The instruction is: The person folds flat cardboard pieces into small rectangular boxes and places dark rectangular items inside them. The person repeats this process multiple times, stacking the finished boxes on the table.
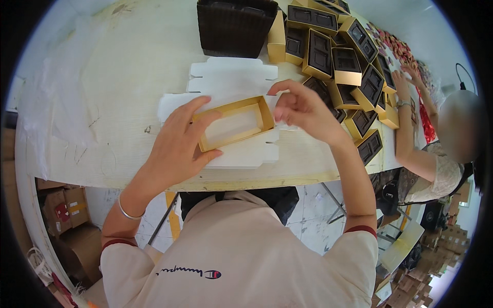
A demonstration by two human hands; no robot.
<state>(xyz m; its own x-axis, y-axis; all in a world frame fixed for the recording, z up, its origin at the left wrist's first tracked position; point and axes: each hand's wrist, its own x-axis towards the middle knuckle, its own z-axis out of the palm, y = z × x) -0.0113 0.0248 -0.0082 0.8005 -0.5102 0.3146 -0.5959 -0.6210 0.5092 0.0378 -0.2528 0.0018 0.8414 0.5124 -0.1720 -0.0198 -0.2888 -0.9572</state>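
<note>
A shallow, open gold cardboard box [265, 114] lies tilted over flat white die-cut cardboard sheets [228, 69] in front of me. My left hand [179, 134] grips its left end, with fingers over the far side and the thumb at the near edge. The inside looks pale, without a black insert. At the box's right end is my right hand [304, 110], its fingers bent and apart with nothing seen between them. Whether its fingertips touch the box's rim, I cannot tell.
A tall stack of black plastic trays [236, 28] stands beyond the sheets. Several gold boxes with black inserts [320, 54] are heaped at the right. Clear plastic film [56, 102] lies at the left. Another person's arm [405, 108] rests on the table's right side, near red items.
</note>
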